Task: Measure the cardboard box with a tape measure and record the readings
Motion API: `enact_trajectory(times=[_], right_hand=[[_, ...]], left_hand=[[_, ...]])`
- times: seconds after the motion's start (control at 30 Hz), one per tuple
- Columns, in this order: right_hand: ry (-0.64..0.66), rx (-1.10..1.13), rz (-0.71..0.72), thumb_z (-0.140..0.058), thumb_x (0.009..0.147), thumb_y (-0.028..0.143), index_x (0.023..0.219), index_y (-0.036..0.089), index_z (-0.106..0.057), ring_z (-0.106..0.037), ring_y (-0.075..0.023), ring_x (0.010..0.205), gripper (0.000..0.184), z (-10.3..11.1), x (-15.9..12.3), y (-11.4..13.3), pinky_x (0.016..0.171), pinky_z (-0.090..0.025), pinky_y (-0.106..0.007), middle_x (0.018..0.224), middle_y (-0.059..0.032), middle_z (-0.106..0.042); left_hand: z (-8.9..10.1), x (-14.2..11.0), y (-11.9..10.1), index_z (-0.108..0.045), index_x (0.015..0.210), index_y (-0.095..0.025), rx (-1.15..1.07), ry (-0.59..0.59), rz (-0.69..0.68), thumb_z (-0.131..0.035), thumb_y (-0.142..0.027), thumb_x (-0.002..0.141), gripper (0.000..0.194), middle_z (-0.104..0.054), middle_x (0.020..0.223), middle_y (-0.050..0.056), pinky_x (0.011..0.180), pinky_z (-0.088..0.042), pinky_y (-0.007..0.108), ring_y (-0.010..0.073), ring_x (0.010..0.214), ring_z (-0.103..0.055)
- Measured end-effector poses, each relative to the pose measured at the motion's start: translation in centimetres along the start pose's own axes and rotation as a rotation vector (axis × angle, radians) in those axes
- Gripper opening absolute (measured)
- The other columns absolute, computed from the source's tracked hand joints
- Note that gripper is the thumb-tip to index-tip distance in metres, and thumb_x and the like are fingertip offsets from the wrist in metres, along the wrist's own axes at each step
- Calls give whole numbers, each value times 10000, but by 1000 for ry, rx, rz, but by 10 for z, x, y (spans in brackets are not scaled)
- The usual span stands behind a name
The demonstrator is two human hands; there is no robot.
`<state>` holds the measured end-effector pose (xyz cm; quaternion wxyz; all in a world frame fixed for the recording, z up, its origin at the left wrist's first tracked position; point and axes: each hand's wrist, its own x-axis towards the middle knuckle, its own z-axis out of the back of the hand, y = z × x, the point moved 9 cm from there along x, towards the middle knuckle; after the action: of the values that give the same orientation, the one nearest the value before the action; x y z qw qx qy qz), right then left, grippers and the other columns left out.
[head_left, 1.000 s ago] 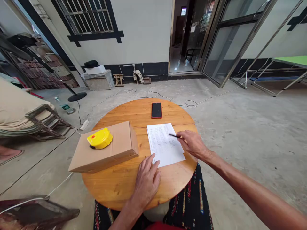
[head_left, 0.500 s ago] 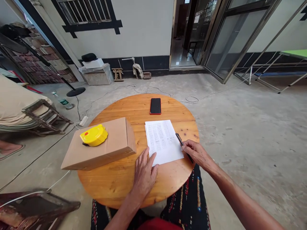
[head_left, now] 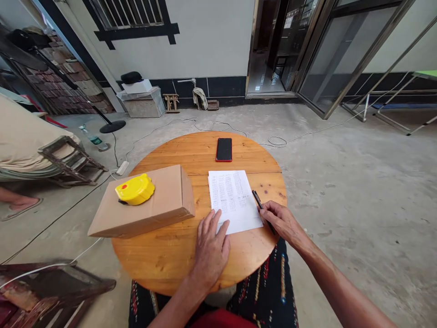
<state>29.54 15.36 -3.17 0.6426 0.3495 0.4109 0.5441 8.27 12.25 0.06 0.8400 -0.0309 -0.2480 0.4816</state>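
White sheets of paper [head_left: 235, 200] with columns of handwriting lie on the round wooden table [head_left: 164, 264]. Fingers spread, my left hand [head_left: 212, 243] rests flat at the paper's lower left corner, its fingertips on the sheet. A black pen [head_left: 256, 199] lies along the paper's right edge, gripped by my right hand [head_left: 278, 219]. To the left stands a closed cardboard box [head_left: 143, 218] with a yellow tape measure [head_left: 135, 189] on top. Beyond the paper lies a phone [head_left: 224, 149] with a red edge, its screen dark.
A wooden stool [head_left: 73, 161] and a plastic bottle [head_left: 94, 138] are on the floor at left, near another person's foot [head_left: 25, 207]. Thin cables [head_left: 278, 142] run across the concrete floor. At the back is an open glass door [head_left: 344, 59].
My left hand has shifted slightly to the right along the paper's lower edge. My right hand still holds the pen in nearly the same place. The whole view has turned slightly left.
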Motion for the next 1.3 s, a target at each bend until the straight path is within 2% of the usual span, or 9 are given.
enact_trajectory(times=[0.1, 0.2, 0.33, 0.47, 0.67, 0.73, 0.93, 1.1, 1.3], right_hand=[[-1, 13, 14, -523, 869, 408, 763, 202, -532, -391, -107, 496, 231, 0, 0, -1, 453, -297, -227, 574, 55, -454], [7, 35, 25, -533, 871, 414, 766, 194, -541, -381, -104, 513, 243, 0, 0, -2, 468, -291, -228, 586, 52, -461], [34, 94, 13, -555, 869, 435, 772, 185, -561, -362, -98, 522, 269, -1, 0, -5, 469, -269, -224, 593, 53, -459], [24, 179, -19, -612, 831, 453, 795, 178, -599, -378, -97, 507, 278, 4, -1, -4, 464, -283, -226, 586, 55, -474], [-326, 412, 65, -690, 805, 407, 850, 204, -603, -400, -76, 467, 226, 49, -14, 19, 438, -318, -201, 586, 71, -485], [-380, 480, 115, -691, 816, 370, 868, 216, -593, -408, -73, 430, 189, 54, -19, 27, 425, -323, -199, 540, 85, -478], [-285, 387, 175, -662, 832, 282, 806, 213, -583, -536, -113, 477, 108, 31, -16, 36, 469, -382, -226, 545, 32, -620], [-255, 373, 186, -600, 890, 361, 1002, 211, -655, -656, -166, 714, 195, 20, -4, 35, 527, -465, -241, 830, -43, -714], [-155, 271, 196, -614, 889, 357, 913, 212, -621, -566, -115, 526, 147, -2, 6, 33, 519, -463, -229, 636, 28, -612]], left_hand=[[-6, 5, -23, -602, 1194, -176, -22, 39, -53, -483, -79, 883, 347, -535, 1407, 102, 1081, -393, 518, 292, 1346, -402], [-19, 10, -37, -584, 1226, -169, -40, 107, -55, -492, -107, 888, 355, -543, 1405, 91, 1048, -430, 502, 286, 1285, -462], [-34, 14, -43, -552, 1270, -143, -37, 177, -47, -526, -175, 896, 375, -535, 1415, 99, 1018, -449, 498, 294, 1231, -492], [-38, 14, -42, -544, 1271, -152, -24, 184, -35, -538, -206, 902, 374, -541, 1408, 90, 1011, -442, 488, 282, 1217, -491], [-37, 14, -43, -553, 1258, -144, 4, 176, -41, -528, -224, 911, 357, -550, 1400, 83, 974, -446, 479, 283, 1170, -506], [-37, 14, -43, -553, 1261, -137, 8, 171, -46, -521, -227, 914, 360, -548, 1403, 85, 968, -444, 482, 285, 1160, -508], [-35, 15, -45, -562, 1258, -117, 25, 131, -60, -505, -209, 912, 362, -564, 1384, 105, 967, -438, 483, 285, 1129, -526], [-33, 16, -45, -575, 1246, -117, 27, 110, -75, -513, -204, 901, 361, -568, 1376, 112, 1013, -414, 484, 290, 1130, -527], [-35, 16, -46, -566, 1258, -91, 0, 140, -84, -501, -188, 903, 374, -569, 1367, 135, 967, -457, 456, 287, 1099, -520]])
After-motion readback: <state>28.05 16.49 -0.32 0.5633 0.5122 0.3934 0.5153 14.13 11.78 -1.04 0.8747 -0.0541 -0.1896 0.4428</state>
